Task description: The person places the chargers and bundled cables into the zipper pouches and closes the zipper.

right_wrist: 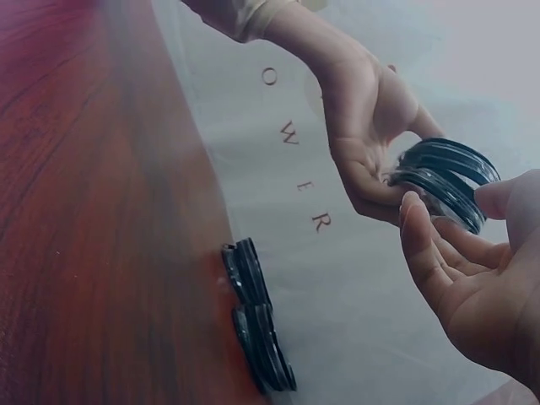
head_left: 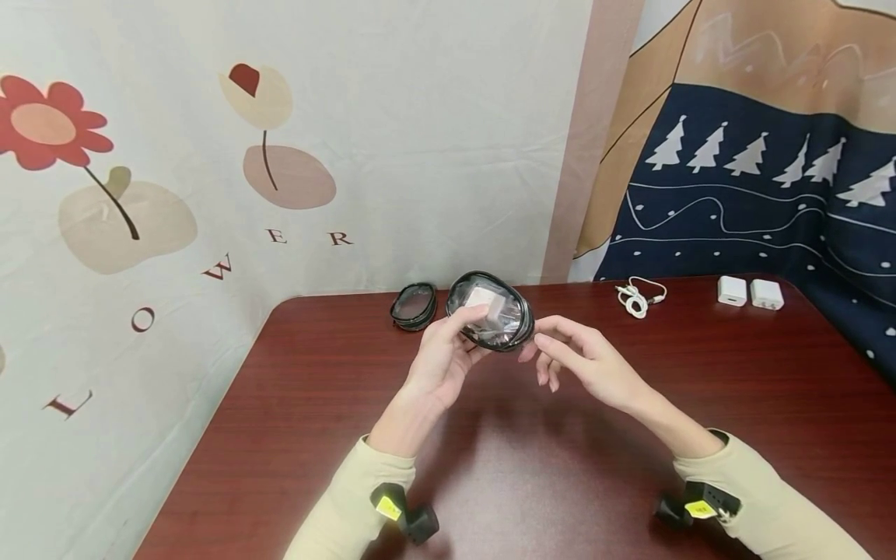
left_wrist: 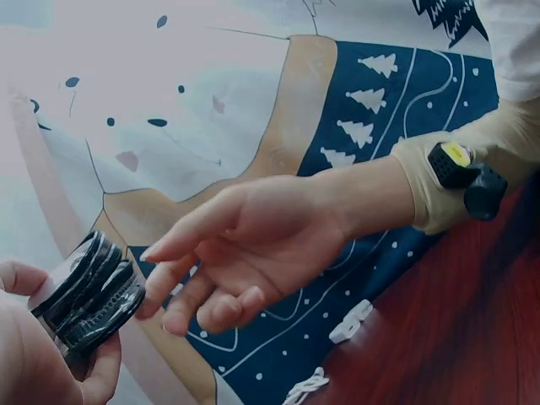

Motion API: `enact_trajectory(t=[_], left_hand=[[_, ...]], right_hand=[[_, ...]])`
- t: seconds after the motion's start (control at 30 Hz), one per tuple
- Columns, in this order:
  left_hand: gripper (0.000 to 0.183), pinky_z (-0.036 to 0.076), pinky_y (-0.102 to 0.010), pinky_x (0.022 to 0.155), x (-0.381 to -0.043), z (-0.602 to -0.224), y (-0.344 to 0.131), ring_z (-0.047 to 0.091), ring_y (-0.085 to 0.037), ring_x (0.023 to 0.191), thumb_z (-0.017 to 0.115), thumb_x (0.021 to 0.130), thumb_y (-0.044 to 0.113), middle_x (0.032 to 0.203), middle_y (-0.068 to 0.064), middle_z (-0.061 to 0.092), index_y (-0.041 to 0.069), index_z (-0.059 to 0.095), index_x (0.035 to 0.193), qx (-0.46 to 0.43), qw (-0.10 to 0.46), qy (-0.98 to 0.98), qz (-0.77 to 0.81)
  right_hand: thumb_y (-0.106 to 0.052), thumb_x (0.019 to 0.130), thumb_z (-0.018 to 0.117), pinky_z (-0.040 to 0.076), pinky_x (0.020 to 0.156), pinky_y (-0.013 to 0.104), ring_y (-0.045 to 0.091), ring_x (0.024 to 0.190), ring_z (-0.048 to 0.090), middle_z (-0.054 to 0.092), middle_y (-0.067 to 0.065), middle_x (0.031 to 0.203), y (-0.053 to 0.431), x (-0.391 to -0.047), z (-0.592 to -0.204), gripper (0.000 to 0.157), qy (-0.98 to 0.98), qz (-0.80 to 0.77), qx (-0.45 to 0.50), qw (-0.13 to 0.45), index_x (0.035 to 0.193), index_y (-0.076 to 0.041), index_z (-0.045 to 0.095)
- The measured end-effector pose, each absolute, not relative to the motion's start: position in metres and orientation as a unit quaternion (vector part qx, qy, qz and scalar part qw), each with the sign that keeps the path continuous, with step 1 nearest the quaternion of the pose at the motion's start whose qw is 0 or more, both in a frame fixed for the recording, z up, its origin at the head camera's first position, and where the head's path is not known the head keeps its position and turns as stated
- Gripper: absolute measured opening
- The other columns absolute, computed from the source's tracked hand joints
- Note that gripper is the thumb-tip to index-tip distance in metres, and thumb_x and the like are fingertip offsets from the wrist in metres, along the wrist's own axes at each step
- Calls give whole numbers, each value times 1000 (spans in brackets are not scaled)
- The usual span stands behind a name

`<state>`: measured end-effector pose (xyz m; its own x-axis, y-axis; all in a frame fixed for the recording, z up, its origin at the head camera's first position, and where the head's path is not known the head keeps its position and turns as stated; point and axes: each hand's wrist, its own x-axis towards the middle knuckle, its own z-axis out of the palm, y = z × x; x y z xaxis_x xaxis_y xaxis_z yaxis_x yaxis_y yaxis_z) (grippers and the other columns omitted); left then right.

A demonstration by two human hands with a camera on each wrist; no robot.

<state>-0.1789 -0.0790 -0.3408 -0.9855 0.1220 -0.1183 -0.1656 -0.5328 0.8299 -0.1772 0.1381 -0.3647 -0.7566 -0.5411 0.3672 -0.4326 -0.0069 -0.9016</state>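
Observation:
A clear oval zip pouch (head_left: 505, 330) with black trim is held up above the table, a white boxy item (head_left: 494, 299) showing inside it. My left hand (head_left: 441, 358) grips the pouch from its left side, thumb across the front and fingers behind. At the pouch's right edge is my right hand (head_left: 584, 362), its fingers loosely bent and spread. In the left wrist view, the right fingertips (left_wrist: 145, 305) come close to the zipped side; whether they touch it I cannot tell. Another black-trimmed clear pouch (head_left: 414, 306) lies at the table's back edge.
A coiled white cable (head_left: 635, 299) lies toward the back right of the dark red table (head_left: 294, 435). Two white charger plugs (head_left: 732, 291) stand farther right. Patterned cloth (head_left: 448, 140) hangs behind the table. In the right wrist view, black-trimmed pouches (right_wrist: 263, 346) sit by the edge.

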Motion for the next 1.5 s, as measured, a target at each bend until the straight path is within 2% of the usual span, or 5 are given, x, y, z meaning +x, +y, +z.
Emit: enact_trajectory(t=[0.33,0.67,0.93,1.2,1.5], left_hand=[[29,54,-34,83,-178,-338,-77,62,-20,88,66,93,13,99,-9,67,1,62,119,-65,75,439,893],[21,52,-31,77,-176,-342,-76,64,-14,79,67,88,11,89,-2,70,3,66,108,1,142,524,840],[16,52,-28,77,-171,-342,-76,66,-13,78,67,83,9,85,-1,72,5,70,99,61,196,561,802],[8,51,-29,78,-167,-342,-78,66,-12,74,67,79,14,78,1,71,13,71,87,122,281,587,749],[10,51,-27,73,-166,-341,-81,65,-9,76,71,77,14,79,3,70,14,70,87,174,333,585,718]], right_hand=[[-2,105,47,55,55,38,23,63,63,71,12,98,134,-176,-369,21,695,-620,-360,52,122,4,57],[-5,107,44,55,57,35,28,63,62,63,16,79,142,-180,-364,26,694,-643,-321,30,127,8,53],[-7,107,45,55,60,32,25,58,59,63,10,85,144,-180,-361,26,705,-651,-283,3,128,8,53],[-12,107,48,54,88,28,16,103,63,66,1,117,147,-182,-359,26,733,-624,-270,-17,126,2,60],[1,103,46,49,92,26,17,107,61,69,4,115,152,-184,-359,28,720,-596,-356,-12,124,3,65]])
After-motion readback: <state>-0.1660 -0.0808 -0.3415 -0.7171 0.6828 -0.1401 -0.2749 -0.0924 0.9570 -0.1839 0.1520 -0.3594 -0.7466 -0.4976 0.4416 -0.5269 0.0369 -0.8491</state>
